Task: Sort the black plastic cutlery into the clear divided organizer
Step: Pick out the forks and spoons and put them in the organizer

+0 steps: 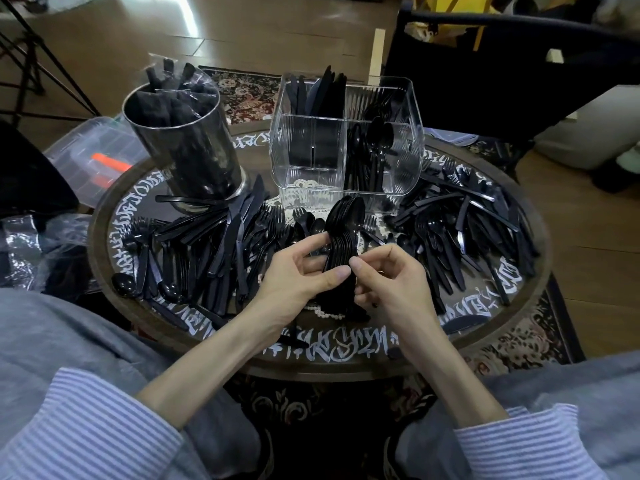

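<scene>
Two hands, the left hand [298, 271] and the right hand [391, 282], grasp one nested stack of spoons [343, 233] between them (probably a dozen), just before the clear organizer [346, 140]. Light, stiff and slippery; better to hold it by the handles.

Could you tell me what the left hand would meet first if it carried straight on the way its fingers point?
The left hand points right, already gripping the stack of spoons; just past it comes the right hand, though depth is hard to judge.
</scene>
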